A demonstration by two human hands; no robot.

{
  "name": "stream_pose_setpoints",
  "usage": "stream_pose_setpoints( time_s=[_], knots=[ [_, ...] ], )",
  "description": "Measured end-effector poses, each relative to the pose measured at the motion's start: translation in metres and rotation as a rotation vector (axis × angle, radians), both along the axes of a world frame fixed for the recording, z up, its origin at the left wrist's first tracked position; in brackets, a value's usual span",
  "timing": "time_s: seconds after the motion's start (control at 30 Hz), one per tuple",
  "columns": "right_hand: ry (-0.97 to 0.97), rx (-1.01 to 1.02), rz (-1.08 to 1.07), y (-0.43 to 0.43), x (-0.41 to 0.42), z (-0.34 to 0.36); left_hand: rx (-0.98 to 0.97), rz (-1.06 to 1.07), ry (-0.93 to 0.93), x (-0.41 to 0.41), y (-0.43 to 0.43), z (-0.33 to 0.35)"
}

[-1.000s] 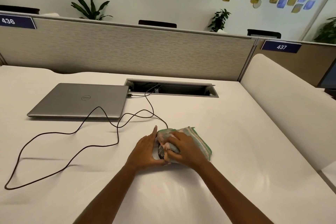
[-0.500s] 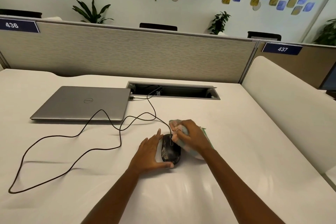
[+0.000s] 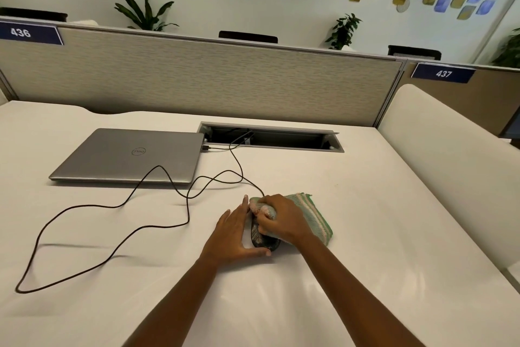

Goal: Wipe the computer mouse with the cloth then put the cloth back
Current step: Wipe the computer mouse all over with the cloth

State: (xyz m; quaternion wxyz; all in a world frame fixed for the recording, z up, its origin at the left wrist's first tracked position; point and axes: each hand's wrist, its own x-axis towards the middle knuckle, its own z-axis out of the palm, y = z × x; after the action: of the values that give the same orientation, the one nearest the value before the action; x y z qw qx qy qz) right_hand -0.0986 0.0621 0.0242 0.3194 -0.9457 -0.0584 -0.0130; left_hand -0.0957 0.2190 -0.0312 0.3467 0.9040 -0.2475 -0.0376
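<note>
Right hand (image 3: 284, 218) fingers (image 3: 263, 217) curled tight around a bunched wad of the striped green-and-pink cloth (image 3: 312, 214), pressing it down onto the far end of the black wired computer mouse (image 3: 263, 238). The rest of the cloth spills out to the right of the hand and lies flat on the worktop (image 3: 365, 234). Only the near end of the mouse shows, dark and glossy, peeking out beneath the knuckles.

Left hand (image 3: 235, 234) is right there on the mouse's left side, fingers (image 3: 244, 206) straight and close together along its flank, thumb (image 3: 257, 253) hooked around the near end, bracing it in place rather than gripping anything.

The mouse sits near the middle of the worktop, a little right of centre. Its black cable (image 3: 112, 206) runs away from the far end and wanders in wide loops over to the left. On the far left, a closed silver Dell laptop (image 3: 129, 155) lies flat, one loop of cable draped over its near edge. Just right of it, an open cable tray (image 3: 270, 138) is sunk into the worktop, in front of the grey partition (image 3: 197, 79).
</note>
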Motion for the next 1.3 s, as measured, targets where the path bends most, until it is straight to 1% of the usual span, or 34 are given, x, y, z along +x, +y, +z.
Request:
stream_pose_setpoints(
  time_s=[0.13,0.23,0.37,0.43,0.63,0.87,1.0,1.07,1.13,1.3],
  knots=[
    [-0.124,0.08,0.107,-0.007,-0.022,-0.007,0.003,0.032,0.006,-0.001,0.0,-0.001],
    [-0.184,0.087,0.175,-0.018,-0.036,-0.016,-0.009,0.032,0.003,-0.002,0.001,-0.001],
    [-0.185,0.075,0.229,-0.03,-0.047,-0.023,0.021,0.017,0.004,0.0,0.001,-0.001],
    [-0.169,0.073,0.221,-0.03,-0.043,-0.022,0.02,0.016,0.0,-0.001,0.001,-0.001],
    [-0.076,0.129,0.11,-0.016,-0.015,-0.009,0.033,0.024,-0.006,0.002,0.0,-0.002],
    [0.071,-0.025,-0.027,-0.006,0.031,-0.008,0.072,0.018,-0.016,0.004,0.0,-0.003],
    [0.095,-0.075,-0.065,-0.002,0.043,-0.008,0.073,0.027,-0.013,0.003,0.0,-0.003],
    [0.097,-0.081,-0.048,-0.002,0.038,-0.006,0.075,0.024,-0.011,0.002,-0.001,-0.001],
    [0.067,-0.044,-0.022,-0.004,0.025,-0.006,0.059,0.027,-0.016,0.001,-0.001,0.0],
    [-0.081,0.042,0.064,-0.011,-0.021,-0.008,0.035,0.043,0.0,-0.002,-0.001,0.003]
  ],
)
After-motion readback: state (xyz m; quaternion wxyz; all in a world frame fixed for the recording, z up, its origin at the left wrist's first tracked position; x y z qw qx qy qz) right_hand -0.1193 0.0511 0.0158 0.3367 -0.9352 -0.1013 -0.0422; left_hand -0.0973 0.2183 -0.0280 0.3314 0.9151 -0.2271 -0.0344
